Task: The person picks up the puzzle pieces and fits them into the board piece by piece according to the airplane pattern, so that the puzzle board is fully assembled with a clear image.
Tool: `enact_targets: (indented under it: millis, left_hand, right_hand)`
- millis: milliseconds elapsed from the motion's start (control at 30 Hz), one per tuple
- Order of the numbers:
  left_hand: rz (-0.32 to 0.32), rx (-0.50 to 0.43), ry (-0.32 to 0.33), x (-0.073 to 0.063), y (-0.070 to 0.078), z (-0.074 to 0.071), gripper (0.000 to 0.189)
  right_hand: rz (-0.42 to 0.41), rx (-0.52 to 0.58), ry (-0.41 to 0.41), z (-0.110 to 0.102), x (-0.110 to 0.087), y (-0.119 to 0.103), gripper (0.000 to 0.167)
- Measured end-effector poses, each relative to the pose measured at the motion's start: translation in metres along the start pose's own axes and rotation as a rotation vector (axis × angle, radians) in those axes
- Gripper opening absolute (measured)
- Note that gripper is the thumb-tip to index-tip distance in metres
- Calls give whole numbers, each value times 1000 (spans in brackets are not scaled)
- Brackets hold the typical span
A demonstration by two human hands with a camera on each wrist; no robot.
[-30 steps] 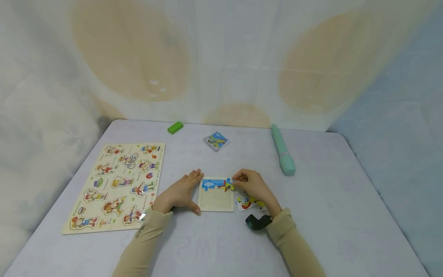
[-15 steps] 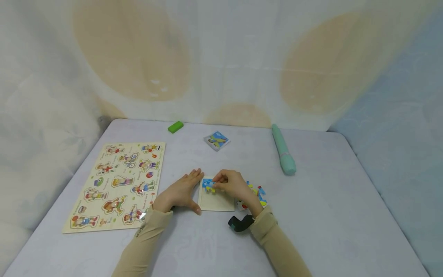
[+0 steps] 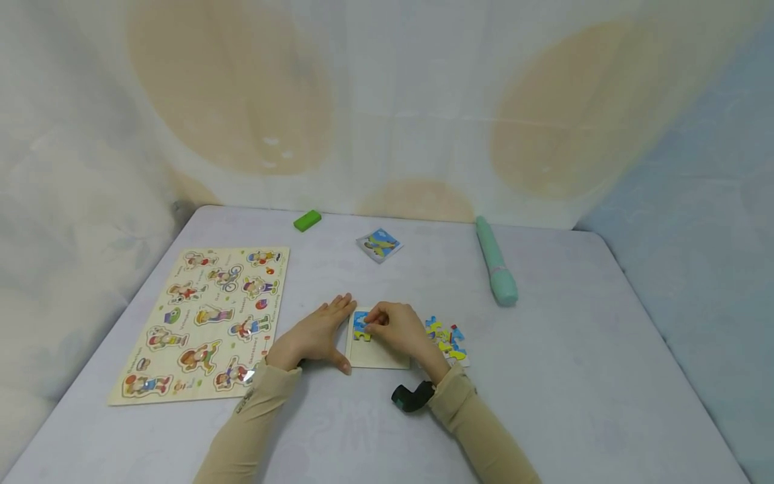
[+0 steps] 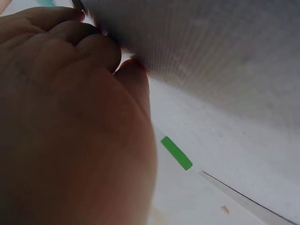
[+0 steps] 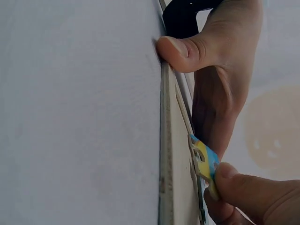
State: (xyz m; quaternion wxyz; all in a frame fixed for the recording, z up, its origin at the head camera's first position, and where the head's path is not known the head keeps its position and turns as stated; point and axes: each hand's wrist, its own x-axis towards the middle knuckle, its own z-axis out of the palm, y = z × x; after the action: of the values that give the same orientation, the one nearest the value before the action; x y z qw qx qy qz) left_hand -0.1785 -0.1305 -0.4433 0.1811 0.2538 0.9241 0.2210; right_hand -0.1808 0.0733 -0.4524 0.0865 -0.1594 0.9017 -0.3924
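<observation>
My right hand (image 3: 402, 331) pinches a blue and yellow jigsaw piece (image 5: 206, 160) between thumb and finger, over the upper left of a small wooden puzzle tray (image 3: 379, 357). In the right wrist view the piece stands tilted against the tray. The hand covers the tray's upper right part. My left hand (image 3: 316, 334) rests spread along the tray's left side, with its thumb (image 5: 180, 54) by the near corner. Loose jigsaw pieces (image 3: 450, 344) lie just right of the tray, partly behind my right wrist.
A large wooden board with cartoon figures (image 3: 199, 323) lies on the left. Toward the back are a green block (image 3: 308, 220), a small airplane picture card (image 3: 379, 245) and a mint-green tapered object (image 3: 497, 265). A black wrist camera (image 3: 412, 396) sits on my right wrist.
My right hand has moved left with the pinched piece, from the tray's upper right corner to its upper left. More loose pieces now show on the right. My left hand stays put.
</observation>
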Motion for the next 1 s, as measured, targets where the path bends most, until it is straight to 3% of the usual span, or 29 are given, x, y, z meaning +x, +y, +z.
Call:
enact_targets:
  millis: [400,733,1000]
  left_hand:
    - [0,3,2,0,0,0,123]
    - [1,-3,9,0,1,1,122]
    - [0,5,6,1,0,1,123]
  right_hand:
    - [-22,-187,75,11,-3,-7,5]
    - [-33,-190,20,7,-5,-10,3]
    - [-2,-155,113,14,-4,-6,9]
